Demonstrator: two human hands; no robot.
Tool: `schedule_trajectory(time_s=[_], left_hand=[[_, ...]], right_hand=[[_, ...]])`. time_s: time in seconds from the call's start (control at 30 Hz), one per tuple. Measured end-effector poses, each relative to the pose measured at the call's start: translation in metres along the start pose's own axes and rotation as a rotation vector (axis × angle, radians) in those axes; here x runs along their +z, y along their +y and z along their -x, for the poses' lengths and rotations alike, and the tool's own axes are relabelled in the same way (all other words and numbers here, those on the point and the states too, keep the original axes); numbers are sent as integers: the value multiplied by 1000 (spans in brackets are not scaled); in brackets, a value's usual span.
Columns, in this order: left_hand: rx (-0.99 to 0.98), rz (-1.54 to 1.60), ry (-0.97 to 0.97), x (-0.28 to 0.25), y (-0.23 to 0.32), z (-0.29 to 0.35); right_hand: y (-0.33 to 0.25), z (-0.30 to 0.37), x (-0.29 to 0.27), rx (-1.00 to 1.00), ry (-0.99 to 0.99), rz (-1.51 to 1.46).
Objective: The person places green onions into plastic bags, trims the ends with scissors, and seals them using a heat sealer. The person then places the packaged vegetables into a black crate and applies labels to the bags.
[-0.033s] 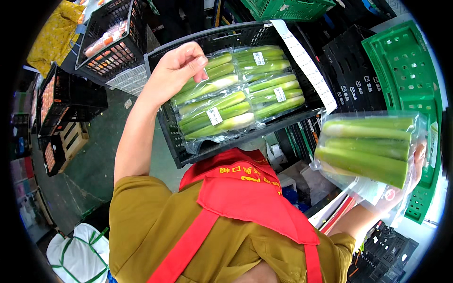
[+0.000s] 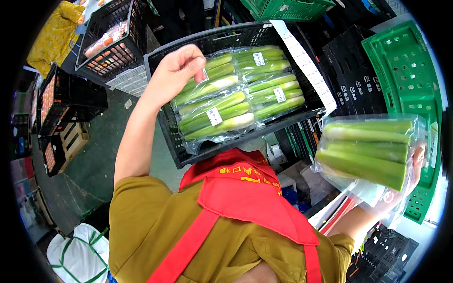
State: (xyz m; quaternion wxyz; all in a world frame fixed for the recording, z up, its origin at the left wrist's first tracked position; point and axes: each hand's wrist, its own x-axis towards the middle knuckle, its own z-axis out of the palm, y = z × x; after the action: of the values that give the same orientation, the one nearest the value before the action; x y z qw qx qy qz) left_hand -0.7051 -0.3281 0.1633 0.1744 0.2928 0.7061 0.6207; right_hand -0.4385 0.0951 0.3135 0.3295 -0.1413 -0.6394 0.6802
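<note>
Over the left part of a black crate point(image 2: 203, 154), my left hand point(image 2: 181, 66) is raised with fingers curled and thumb pressed in; what they may hold is hidden. Inside the crate lie clear bags of thick green vegetable stalks point(image 2: 226, 106), laid side by side, with small white labels. My right hand point(image 2: 418, 162), out to the right, grips another clear bag of green stalks point(image 2: 365, 148) from behind and at its right edge. The plastic and stalks partly cover that hand.
A green crate point(image 2: 401, 66) stands at the right beside stacked black crates point(image 2: 351, 70). A long white paper strip point(image 2: 302, 61) hangs over the crate's right edge. Crates of orange produce point(image 2: 113, 37) are at the far left. A white bag with green straps point(image 2: 80, 254) lies lower left.
My left hand has shifted very slightly downward. The bag in my right hand has dropped a little and tilted slightly.
</note>
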Motion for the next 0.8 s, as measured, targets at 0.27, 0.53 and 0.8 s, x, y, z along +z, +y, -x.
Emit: schedule_trajectory(time_s=[0.27, 0.53, 0.8], left_hand=[[-180, 19, 18, 27, -45, 5], [-255, -35, -104, 67, -62, 1], [-89, -120, 25, 141, -70, -23]], right_hand=[[4, -11, 34, -69, -6, 152], [19, -62, 114, 22, -252, -93], [91, -111, 182, 220, -497, -70]])
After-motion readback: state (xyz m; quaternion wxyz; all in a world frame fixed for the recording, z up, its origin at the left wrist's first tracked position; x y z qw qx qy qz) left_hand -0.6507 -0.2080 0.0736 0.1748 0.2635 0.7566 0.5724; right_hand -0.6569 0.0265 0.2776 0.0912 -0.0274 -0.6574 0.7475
